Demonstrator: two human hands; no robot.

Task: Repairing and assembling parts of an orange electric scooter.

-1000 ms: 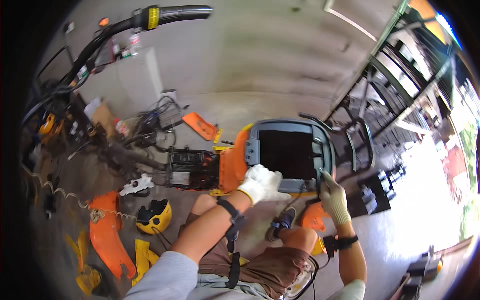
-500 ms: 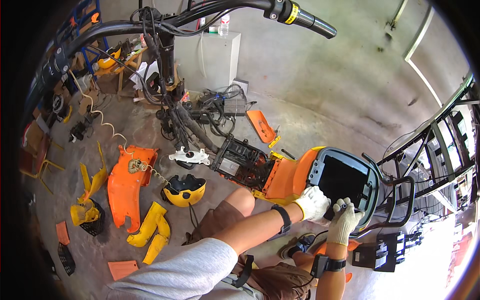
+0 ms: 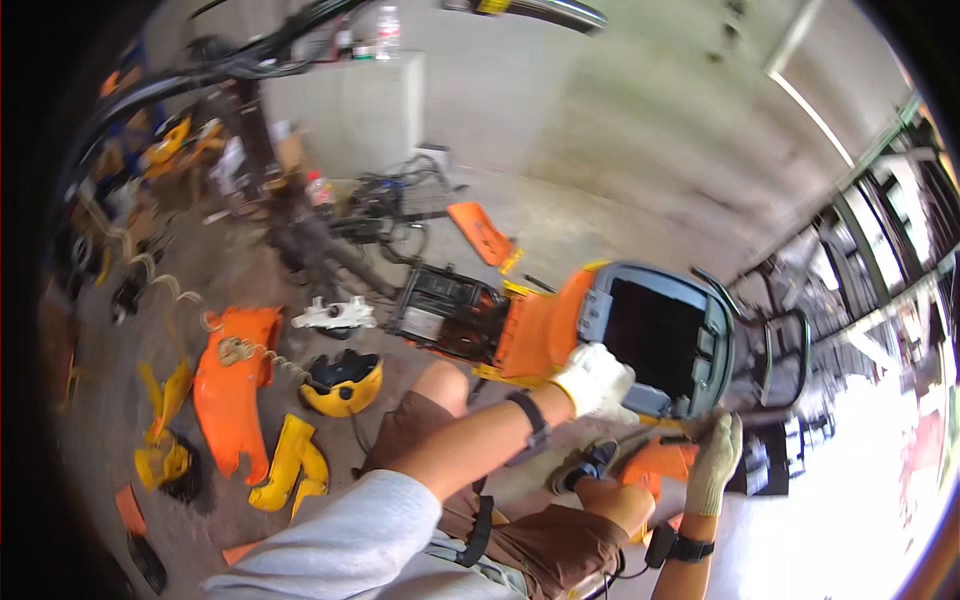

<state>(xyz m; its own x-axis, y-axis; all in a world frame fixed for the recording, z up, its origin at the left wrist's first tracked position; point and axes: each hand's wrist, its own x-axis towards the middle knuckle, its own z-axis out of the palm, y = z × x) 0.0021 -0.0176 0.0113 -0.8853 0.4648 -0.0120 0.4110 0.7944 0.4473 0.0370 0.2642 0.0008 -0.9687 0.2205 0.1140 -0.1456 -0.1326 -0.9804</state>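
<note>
My left hand point(image 3: 597, 381), in a white knit glove, is at the near front edge of the open grey-rimmed compartment point(image 3: 722, 345) under the seat area of an orange two-wheeler point(image 3: 545, 325). Its fingers are bunched, and whatever lies within them is hidden. Out past the compartment's near right corner, my right hand point(image 3: 714, 468), also gloved, is raised with its fingers pointing up. Blur at its fingertips, against dark bars, hides whether it holds anything. Ahead of the orange body is the exposed black frame tray point(image 3: 445, 310).
Orange point(image 3: 232, 385) and yellow point(image 3: 292, 465) body panels lie on the floor at left, beside a yellow helmet point(image 3: 345, 388). Handlebars with a black grip point(image 3: 560, 12) cross the top. A black rear rack point(image 3: 800, 350) and metal frames point(image 3: 870, 240) stand at right.
My right hand has moved away from the left, rightward and down off the compartment rim. My left hand stays by the rim. The whole view has shifted, with blur.
</note>
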